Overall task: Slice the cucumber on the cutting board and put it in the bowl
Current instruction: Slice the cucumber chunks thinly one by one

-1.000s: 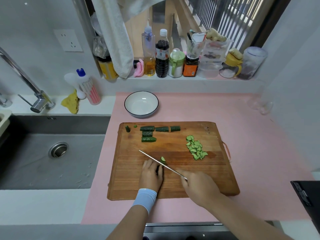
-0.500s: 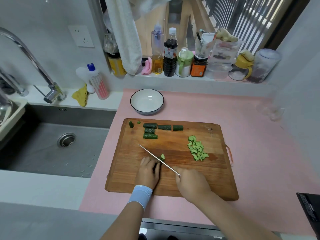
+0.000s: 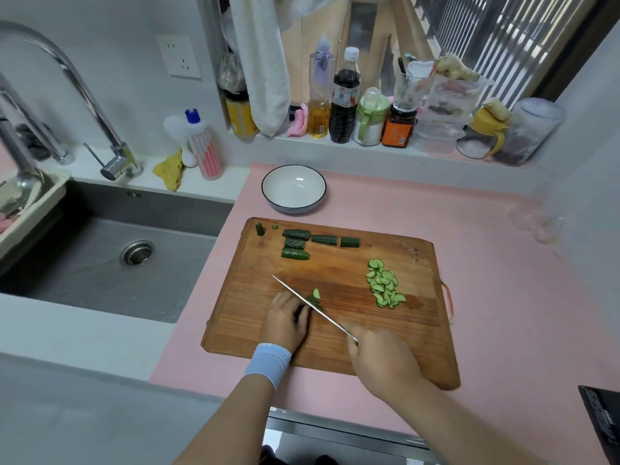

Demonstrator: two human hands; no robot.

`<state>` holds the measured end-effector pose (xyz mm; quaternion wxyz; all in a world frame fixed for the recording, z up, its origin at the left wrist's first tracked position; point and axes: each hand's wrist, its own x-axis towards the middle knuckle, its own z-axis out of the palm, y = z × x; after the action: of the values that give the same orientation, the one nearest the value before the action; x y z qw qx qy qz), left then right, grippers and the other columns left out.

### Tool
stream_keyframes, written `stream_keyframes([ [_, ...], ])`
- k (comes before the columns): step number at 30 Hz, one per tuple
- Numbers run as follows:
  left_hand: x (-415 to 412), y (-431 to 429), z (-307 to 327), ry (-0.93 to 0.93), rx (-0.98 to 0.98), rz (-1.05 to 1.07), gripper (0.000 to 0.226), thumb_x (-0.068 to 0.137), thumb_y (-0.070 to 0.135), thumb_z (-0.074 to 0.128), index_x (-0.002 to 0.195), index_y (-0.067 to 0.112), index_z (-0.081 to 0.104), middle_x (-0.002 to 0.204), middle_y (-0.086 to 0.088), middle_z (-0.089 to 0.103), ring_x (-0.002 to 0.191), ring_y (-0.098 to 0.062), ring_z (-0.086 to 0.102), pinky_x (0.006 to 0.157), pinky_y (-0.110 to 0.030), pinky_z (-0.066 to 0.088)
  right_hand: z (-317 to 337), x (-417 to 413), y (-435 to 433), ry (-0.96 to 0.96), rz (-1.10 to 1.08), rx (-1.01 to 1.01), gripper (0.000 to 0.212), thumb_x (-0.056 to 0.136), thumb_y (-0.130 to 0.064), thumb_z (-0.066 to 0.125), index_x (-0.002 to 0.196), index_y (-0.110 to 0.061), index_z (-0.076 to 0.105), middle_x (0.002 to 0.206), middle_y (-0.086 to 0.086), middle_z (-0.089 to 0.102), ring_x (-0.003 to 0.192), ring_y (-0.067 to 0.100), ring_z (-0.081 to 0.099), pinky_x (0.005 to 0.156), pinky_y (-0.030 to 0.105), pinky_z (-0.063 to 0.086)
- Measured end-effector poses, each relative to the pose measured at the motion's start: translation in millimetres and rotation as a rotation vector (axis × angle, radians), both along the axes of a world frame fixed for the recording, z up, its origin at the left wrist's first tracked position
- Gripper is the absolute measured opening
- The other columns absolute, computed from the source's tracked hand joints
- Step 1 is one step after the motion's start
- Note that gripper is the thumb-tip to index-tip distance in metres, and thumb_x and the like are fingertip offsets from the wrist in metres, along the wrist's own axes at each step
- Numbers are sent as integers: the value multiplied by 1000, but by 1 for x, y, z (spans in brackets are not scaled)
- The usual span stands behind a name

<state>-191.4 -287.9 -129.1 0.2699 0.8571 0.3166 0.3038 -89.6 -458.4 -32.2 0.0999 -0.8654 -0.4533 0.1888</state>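
On the wooden cutting board (image 3: pixel 335 333), my left hand (image 3: pixel 285 322) presses down on a cucumber piece (image 3: pixel 314 298), mostly hidden under my fingers. My right hand (image 3: pixel 382 359) grips the handle of a knife (image 3: pixel 308 305), whose blade lies across the piece right beside my left fingertips. A fresh slice stands at the blade's far side. A pile of half-moon slices (image 3: pixel 384 285) lies on the board's right. Several uncut cucumber chunks (image 3: pixel 295 244) line the board's far edge. The white bowl (image 3: pixel 293 206), with nothing in it, stands behind the board.
A steel sink (image 3: pixel 110 263) with a tap (image 3: pixel 67 82) lies to the left. Bottles and jars (image 3: pixel 345 102) crowd the window ledge behind the bowl. A clear glass (image 3: pixel 543 226) stands at the right on the pink mat (image 3: pixel 503 313). A dark object (image 3: pixel 600 417) sits at bottom right.
The view has shifted a little to the left and nearer. Both hands stay at the same spot on the board, with the knife cutting slices off the held piece.
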Motion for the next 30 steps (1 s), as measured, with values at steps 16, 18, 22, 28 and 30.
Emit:
stream_keyframes([
  [16,-4,-2,-2,-18,55,-20,17,78,-1,72,90,11,73,92,0,66,88,-15,52,86,-13,38,-4,-3,24,0,-1,17,37,102,-30,39,133,-40,57,97,2,72,85,28,63,64,30,37],
  [18,-4,-1,-2,-29,56,-24,17,77,-1,73,89,11,73,90,1,66,87,-15,53,85,-17,43,-2,-6,20,5,-6,28,39,102,-31,39,136,-42,55,94,2,72,80,27,61,64,31,40],
  [22,-4,-1,0,-49,40,-14,20,75,-2,75,90,11,73,91,0,67,88,-16,56,89,-12,38,2,-6,8,-9,8,34,37,103,-32,39,135,-39,55,87,0,70,74,25,60,64,34,47],
  [28,-5,-1,-1,-26,24,-17,17,77,0,75,89,12,74,93,1,68,89,-15,56,90,-7,35,1,0,-1,12,6,26,34,102,-31,40,126,-37,62,78,-2,67,71,22,61,62,32,44],
  [30,-4,0,-2,-18,12,-13,15,77,1,75,87,12,73,90,2,68,87,-14,55,90,-6,33,-1,1,0,18,7,12,31,102,-30,39,120,-34,64,73,-5,62,67,20,58,59,31,41],
])
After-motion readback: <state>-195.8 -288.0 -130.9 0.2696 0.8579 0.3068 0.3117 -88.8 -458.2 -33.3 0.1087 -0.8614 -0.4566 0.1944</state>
